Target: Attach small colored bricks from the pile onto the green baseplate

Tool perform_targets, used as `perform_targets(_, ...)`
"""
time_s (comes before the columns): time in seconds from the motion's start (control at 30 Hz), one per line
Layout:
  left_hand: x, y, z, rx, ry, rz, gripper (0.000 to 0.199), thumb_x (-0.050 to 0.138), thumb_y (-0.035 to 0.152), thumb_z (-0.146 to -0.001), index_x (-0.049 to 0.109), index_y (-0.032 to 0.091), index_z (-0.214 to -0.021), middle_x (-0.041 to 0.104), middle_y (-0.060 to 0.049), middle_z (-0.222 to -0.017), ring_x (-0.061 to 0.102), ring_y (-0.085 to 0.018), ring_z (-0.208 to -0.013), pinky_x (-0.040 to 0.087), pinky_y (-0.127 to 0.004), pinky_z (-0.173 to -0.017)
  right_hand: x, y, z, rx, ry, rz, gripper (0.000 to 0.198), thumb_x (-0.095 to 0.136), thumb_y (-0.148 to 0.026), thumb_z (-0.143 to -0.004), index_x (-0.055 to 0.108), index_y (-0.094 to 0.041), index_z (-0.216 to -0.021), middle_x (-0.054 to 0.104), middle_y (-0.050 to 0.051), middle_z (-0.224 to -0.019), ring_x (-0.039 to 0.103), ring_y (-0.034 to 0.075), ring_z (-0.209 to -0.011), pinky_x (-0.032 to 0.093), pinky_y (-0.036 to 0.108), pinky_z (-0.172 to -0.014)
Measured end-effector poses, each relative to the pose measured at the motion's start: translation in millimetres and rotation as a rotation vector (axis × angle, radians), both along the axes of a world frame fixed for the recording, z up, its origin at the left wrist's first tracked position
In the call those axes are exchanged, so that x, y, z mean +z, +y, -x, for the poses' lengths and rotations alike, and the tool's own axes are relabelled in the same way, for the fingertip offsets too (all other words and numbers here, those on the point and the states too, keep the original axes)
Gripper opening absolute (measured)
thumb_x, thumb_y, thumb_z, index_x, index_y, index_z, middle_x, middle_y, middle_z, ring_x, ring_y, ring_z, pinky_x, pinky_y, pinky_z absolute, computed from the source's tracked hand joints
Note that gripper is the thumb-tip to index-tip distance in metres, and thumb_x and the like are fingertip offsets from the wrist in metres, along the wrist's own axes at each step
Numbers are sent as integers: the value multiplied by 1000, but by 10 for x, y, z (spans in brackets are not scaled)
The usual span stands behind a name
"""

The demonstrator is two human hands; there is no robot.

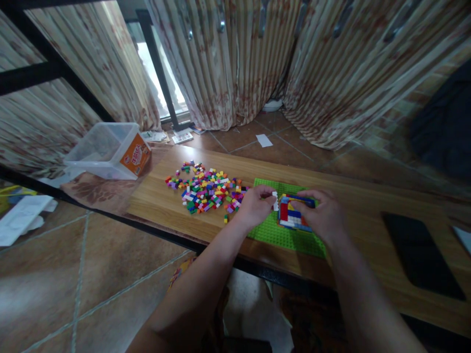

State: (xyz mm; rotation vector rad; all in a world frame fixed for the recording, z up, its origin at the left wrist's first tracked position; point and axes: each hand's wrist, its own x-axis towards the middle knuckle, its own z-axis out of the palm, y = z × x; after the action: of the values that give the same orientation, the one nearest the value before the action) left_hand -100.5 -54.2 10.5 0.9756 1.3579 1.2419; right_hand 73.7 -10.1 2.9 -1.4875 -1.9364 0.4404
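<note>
A green baseplate (268, 235) lies on the wooden table, and a low block structure of red, blue, white and yellow bricks (290, 215) stands on it. My left hand (255, 206) pinches a white brick (275, 200) just left of the structure, above the plate. With thumb and fingers closed, my right hand (324, 213) grips the structure at its right side and far edge; its palm hides part of that side. A heap of loose, many-coloured bricks (208, 191) spreads over the table to the left of the plate.
A clear plastic box (106, 147) with an orange label stands at the table's left end. A dark flat tablet-like slab (421, 252) lies at the right. Beyond the table, papers (264, 140) are on the tiled floor in front of long curtains (228, 63).
</note>
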Motion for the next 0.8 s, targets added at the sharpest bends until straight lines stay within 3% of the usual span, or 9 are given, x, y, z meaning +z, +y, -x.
perform_targets(0.27, -82, 3, -16, -20, -68, 6, 27, 55, 6, -79, 65, 13, -103, 59, 4, -65, 51, -6, -52, 40, -19, -53, -41, 30, 44, -95, 291, 355, 39, 76, -41, -60, 76, -20, -93, 74, 6, -79, 66, 21, -65, 52, 35, -60)
perform_targets(0.4, -139, 5, -38, -28, -52, -31, 22, 56, 5, -76, 67, 13, -93, 63, 2, -70, 55, -7, -59, 41, -18, -58, -42, 36, 84, -105, 405, 454, 40, 78, -37, -58, 75, -19, -93, 74, 5, -75, 66, 19, -60, 53, 32, -55)
perform_targets(0.67, -109, 1, 0, 1, -44, -41, 10, 62, 5, -70, 63, 13, -76, 60, 3, -64, 53, -7, -58, 40, -18, -58, -24, 12, 56, -84, 497, 541, 48, 81, -41, -56, 75, -18, -98, 74, 4, -76, 65, 18, -61, 53, 32, -57)
perform_targets(0.8, -77, -3, 1, -49, -54, -50, 10, 66, 4, -67, 63, 13, -72, 60, 4, -62, 52, -6, -57, 41, -18, -59, -27, 50, -27, -44, 566, 460, 43, 78, -48, -61, 75, -19, -93, 75, 5, -85, 68, 20, -74, 54, 34, -71)
